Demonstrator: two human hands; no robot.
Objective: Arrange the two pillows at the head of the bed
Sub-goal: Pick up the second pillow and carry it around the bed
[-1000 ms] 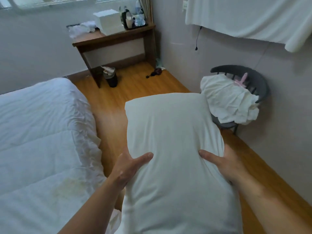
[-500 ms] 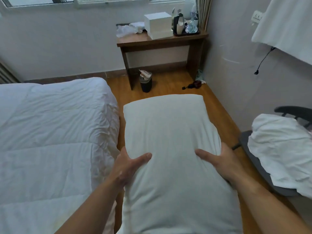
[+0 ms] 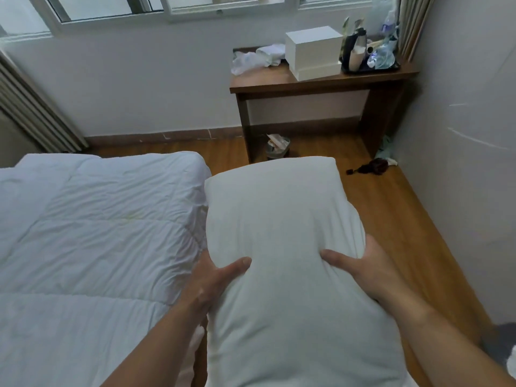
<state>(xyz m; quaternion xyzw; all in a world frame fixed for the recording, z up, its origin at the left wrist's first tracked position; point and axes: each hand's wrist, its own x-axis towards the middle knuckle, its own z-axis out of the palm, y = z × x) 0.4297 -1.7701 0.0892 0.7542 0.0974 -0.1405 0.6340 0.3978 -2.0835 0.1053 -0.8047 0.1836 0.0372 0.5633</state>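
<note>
A white pillow (image 3: 282,227) is held out lengthwise in front of me, above the wooden floor beside the bed. My left hand (image 3: 215,277) grips its left edge with the thumb on top. My right hand (image 3: 360,268) grips its right edge the same way. The bed (image 3: 92,233) with a white quilt fills the left side; its near corner touches or nearly touches the pillow's left edge. Only one pillow is in view.
A wooden side table (image 3: 315,82) stands against the far wall, carrying a white box (image 3: 314,51), crumpled cloth and bottles on a tray. A small bin (image 3: 276,148) sits under it. A dark object (image 3: 374,166) lies on the floor by the right wall.
My view has swung left: the chair with white laundry has slid out of frame at the right, and more of the bed and window wall shows. Both hands keep their grip on the pillow.
</note>
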